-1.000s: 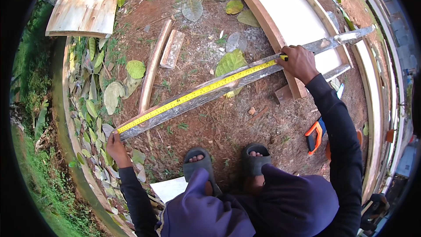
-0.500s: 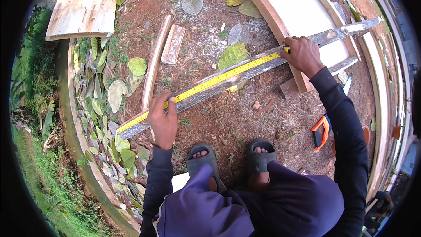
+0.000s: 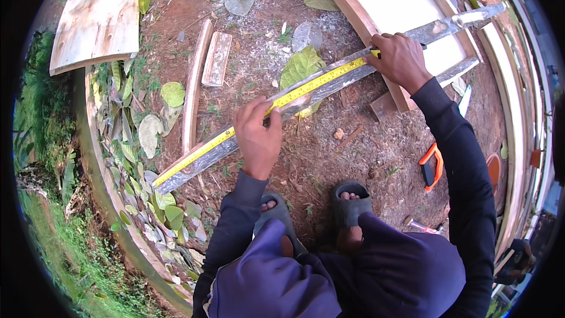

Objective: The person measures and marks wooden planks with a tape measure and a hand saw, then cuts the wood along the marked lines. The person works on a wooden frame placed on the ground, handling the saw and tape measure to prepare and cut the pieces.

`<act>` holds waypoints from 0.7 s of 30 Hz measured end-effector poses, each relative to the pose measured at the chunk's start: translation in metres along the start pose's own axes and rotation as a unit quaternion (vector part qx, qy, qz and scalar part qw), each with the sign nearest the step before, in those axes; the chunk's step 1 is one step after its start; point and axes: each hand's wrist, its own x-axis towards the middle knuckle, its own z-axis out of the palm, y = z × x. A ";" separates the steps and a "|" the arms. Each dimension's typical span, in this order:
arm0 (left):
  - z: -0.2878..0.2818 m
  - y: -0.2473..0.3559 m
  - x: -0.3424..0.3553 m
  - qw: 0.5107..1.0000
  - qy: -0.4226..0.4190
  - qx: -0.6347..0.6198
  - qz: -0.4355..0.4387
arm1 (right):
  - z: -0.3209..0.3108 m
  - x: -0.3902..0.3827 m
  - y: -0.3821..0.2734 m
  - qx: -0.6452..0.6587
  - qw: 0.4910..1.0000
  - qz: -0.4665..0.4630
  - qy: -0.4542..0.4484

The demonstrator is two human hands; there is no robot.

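A long, grey-weathered wooden plank slants from lower left to upper right before me, its far end over a wooden frame. Along it runs the yellow blade of a tape measure. My left hand is closed at the plank's middle-left, thumb and fingers pinching the blade against the wood. Near the frame, my right hand wraps round the tape measure's case, mostly hidden by the fingers; a bit of yellow and black shows. The blade's free end lies at the plank's lower left end.
The wooden frame with a white panel lies at upper right. A plywood sheet is at upper left. Two short wood pieces lie beyond the plank. An orange-handled handsaw rests by my right arm. Leaves litter the dirt; a ledge drops off left.
My left hand has slid rightward and up along the blade toward the plank's middle. My right hand stays closed on the case. The view has shifted slightly.
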 end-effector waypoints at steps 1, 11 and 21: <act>0.000 0.000 -0.001 1.000 0.001 0.003 0.000 | -0.001 0.000 0.000 -0.001 1.000 0.005 -0.008; 0.005 0.006 -0.003 0.999 0.006 0.049 0.012 | 0.004 -0.002 0.003 0.031 0.999 -0.007 0.028; 0.010 0.001 -0.007 0.998 0.022 0.049 0.034 | 0.003 -0.003 0.002 0.025 0.999 -0.011 0.033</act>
